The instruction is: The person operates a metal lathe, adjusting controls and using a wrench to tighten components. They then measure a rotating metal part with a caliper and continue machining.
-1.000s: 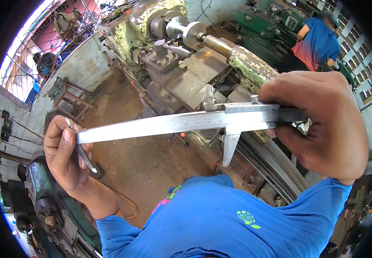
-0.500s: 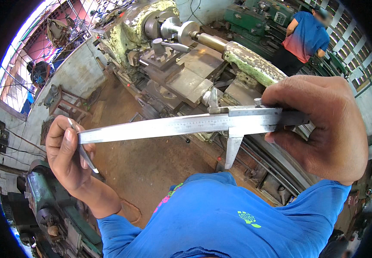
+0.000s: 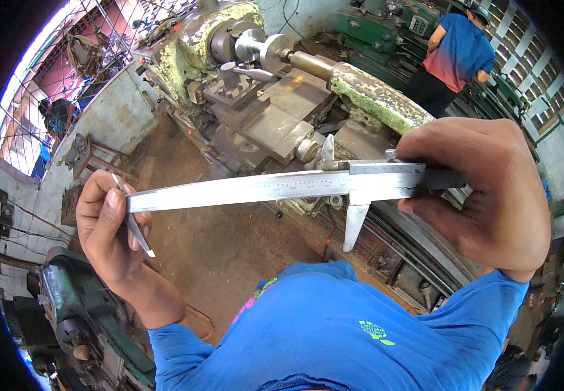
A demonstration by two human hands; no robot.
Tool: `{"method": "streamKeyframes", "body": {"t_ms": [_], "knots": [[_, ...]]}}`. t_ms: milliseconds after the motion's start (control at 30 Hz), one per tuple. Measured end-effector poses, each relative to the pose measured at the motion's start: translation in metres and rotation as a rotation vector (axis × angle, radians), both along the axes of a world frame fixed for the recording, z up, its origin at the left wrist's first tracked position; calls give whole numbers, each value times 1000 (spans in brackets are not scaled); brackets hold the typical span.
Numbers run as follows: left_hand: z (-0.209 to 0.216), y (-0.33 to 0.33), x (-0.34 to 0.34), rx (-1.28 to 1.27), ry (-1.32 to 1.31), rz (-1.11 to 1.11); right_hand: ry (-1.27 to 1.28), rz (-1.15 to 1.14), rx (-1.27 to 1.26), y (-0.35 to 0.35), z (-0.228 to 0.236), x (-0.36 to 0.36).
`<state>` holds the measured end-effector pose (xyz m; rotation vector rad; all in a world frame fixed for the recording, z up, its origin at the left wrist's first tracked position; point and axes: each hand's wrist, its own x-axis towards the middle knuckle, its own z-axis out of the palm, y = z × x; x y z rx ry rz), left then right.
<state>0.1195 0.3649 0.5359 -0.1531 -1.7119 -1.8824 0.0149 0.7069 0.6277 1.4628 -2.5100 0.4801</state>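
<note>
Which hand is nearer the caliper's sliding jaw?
Right. The right hand grips the vernier caliper at the slider, just beside the sliding jaw. The left hand holds the far end of the beam, well away from it.

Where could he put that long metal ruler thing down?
The flat grey plates on the lathe look mostly bare. The brown floor between the lathe and the green machine is open too. By the chuck it is crowded. The caliper sits between left hand and right hand.

Steel caliper between 2 hands
</note>
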Motion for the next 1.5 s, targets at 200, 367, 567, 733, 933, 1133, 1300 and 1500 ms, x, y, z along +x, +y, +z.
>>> {"method": "streamKeyframes", "body": {"t_ms": [200,367,567,733,933,1133,1300,1500], "knots": [[-33,26,-37,-113,53,53,89,14,-46,25,-57,-26],[-103,76,-77,-18,-90,-149,48,50,-109,24,-174,-38],[-195,187,-95,78,-253,-331,-154,-96,-364,32,-272,-1],[-230,238,-106,218,-349,-512,-301,-391,-557,72,-306,5],[-266,273,-138,-68,-580,-982,-630,-766,-1097,107,-319,-22],[-275,294,-134,-352,-660,-697,-773,-592,-1705,85,-324,-79],[-258,213,-155,-430,-517,24,-992,-375,-1215,58,-341,-94],[-243,73,-200,-654,-678,299,-1024,-426,-643,33,-423,-72]]}}
